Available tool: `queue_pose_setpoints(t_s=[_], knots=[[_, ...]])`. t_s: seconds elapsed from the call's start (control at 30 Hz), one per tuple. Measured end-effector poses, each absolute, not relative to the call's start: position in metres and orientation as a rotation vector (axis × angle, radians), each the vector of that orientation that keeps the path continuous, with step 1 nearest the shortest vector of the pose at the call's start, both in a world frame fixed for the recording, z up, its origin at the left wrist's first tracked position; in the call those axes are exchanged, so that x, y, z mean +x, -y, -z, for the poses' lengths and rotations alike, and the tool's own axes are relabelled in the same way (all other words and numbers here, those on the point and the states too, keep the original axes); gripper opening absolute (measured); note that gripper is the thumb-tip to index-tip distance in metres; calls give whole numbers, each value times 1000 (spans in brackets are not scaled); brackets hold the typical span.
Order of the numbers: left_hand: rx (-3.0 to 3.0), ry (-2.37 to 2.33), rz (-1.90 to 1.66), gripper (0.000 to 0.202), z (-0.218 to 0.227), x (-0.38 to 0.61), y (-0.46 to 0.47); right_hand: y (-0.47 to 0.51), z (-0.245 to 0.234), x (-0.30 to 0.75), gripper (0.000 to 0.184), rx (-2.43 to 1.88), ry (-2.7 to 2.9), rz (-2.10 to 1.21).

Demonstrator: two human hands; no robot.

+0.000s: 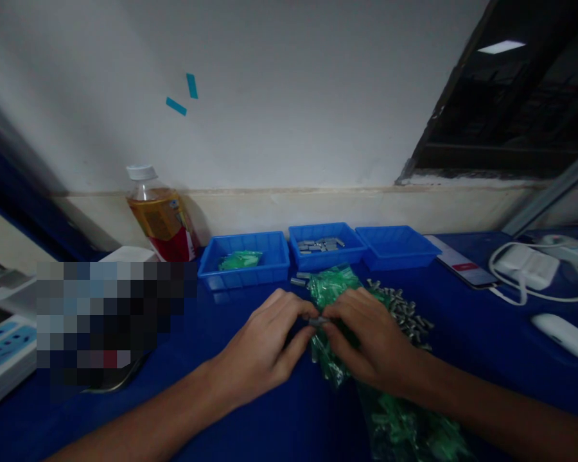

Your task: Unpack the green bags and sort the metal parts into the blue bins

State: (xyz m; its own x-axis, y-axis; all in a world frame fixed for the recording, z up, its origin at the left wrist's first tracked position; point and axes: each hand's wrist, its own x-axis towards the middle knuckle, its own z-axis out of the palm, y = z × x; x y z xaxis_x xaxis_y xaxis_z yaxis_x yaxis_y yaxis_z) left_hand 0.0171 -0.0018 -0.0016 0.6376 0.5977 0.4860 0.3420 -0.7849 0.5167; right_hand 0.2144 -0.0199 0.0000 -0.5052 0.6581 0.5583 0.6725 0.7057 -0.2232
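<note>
My left hand (270, 340) and my right hand (366, 340) meet over the blue table, fingertips pinched together on a small grey metal piece (318, 320). Under them lies a clear bag of green plastic parts (334, 289) that trails toward me. A heap of small metal cylinders (407, 314) lies just right of my right hand. Behind stand three blue trays: the left tray (243, 273) holds green parts, the middle tray (322, 256) holds metal pieces, the right tray (397, 247) looks empty.
A drink bottle (161, 218) stands at the back left by the wall. A phone (462, 263), a white charger with cable (527, 266) and a white mouse (566, 333) lie at right. A power strip (4, 350) sits at the far left beside a blurred patch.
</note>
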Motion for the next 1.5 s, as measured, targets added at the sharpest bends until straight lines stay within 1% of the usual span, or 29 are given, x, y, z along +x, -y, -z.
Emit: queue_pose_setpoints(t_s=[0.13, 0.23, 0.37, 0.43, 0.53, 0.63, 0.73, 0.83, 0.93, 1.0, 1.1, 1.23, 1.37, 1.5], knots=[[2472, -810, -927, 7, 1, 17, 1, 20, -1, 214, 9, -1000, 2278, -1], [2451, -839, -903, 9, -1, 16, 1, 20, -1, 215, 14, -985, 2289, 16], [2457, -841, -864, 13, -2, 16, 1, 20, -1, 215, 7, -984, 2322, 55], [2455, -841, -879, 10, -1, 16, 1, 20, -2, 214, 10, -991, 2318, 47], [2466, -829, -912, 19, 1, 16, 1, 19, -3, 214, 14, -1008, 2308, 15], [2498, -820, -903, 12, 1, 17, 0, 18, -3, 215, 16, -1003, 2315, 25], [2492, -851, -883, 10, 0, 17, 0, 18, -3, 214, 10, -993, 2287, 39], [2483, -874, -853, 12, -2, 17, 0, 19, -4, 214, 12, -962, 2284, 71], [2483, -866, -837, 14, -2, 16, 1, 19, -4, 214, 7, -940, 2313, 90], [2473, -854, -867, 11, -1, 16, 1, 20, -4, 214, 8, -952, 2310, 85], [2481, -827, -910, 16, 0, 15, 2, 20, -5, 214, 7, -969, 2311, 74], [2505, -828, -897, 10, -1, 15, 2, 20, -6, 214, 6, -963, 2324, 81], [2505, -848, -905, 12, -1, 16, 1, 21, -4, 213, 17, -896, 2291, 130], [2510, -849, -872, 18, -2, 16, 0, 24, -4, 212, 19, -852, 2310, 179]])
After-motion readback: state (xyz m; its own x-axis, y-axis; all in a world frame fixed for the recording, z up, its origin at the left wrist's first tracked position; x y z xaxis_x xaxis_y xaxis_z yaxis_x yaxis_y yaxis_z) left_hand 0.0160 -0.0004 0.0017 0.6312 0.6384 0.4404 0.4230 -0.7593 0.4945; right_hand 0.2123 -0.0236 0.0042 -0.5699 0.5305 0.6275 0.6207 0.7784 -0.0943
